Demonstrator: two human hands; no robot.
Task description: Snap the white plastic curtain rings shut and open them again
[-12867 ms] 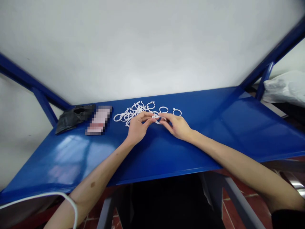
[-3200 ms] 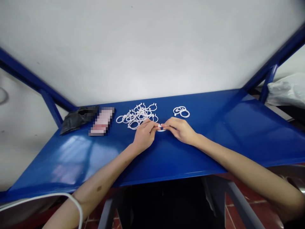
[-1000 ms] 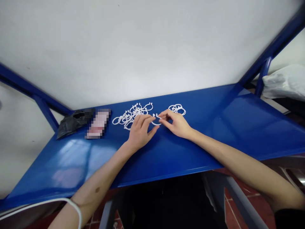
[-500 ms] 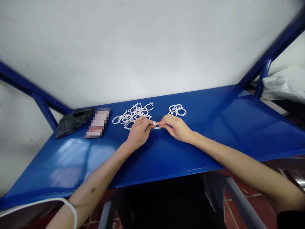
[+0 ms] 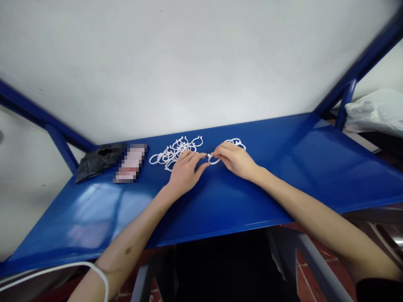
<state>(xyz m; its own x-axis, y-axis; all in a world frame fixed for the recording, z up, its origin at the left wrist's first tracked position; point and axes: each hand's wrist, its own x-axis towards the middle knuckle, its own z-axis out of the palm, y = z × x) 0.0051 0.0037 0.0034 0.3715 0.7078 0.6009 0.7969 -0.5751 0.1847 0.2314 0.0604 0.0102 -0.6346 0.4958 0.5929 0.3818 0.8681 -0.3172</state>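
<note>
A white plastic ring (image 5: 214, 161) is pinched between the thumb and fingers of my right hand (image 5: 236, 160), over the middle of the table. My left hand (image 5: 186, 171) is just left of that ring, thumb and fingers apart with nothing between them. Behind and left of my left hand lies a tangled pile of white rings (image 5: 176, 151), many with a gap and small knobs at their ends. A smaller group of white rings (image 5: 236, 141) lies behind my right hand, which partly hides it.
The blue table (image 5: 201, 209) stands against a pale wall. At its left lie a black plastic bag (image 5: 97, 163) and a blurred pinkish packet (image 5: 130, 163). A white cable (image 5: 78, 264) curves at the lower left. A clear plastic bag (image 5: 374, 111) sits at the far right.
Both hands were together on the ring. My left hand has let go and its fingers have opened. My right hand has moved slightly back with the ring.
</note>
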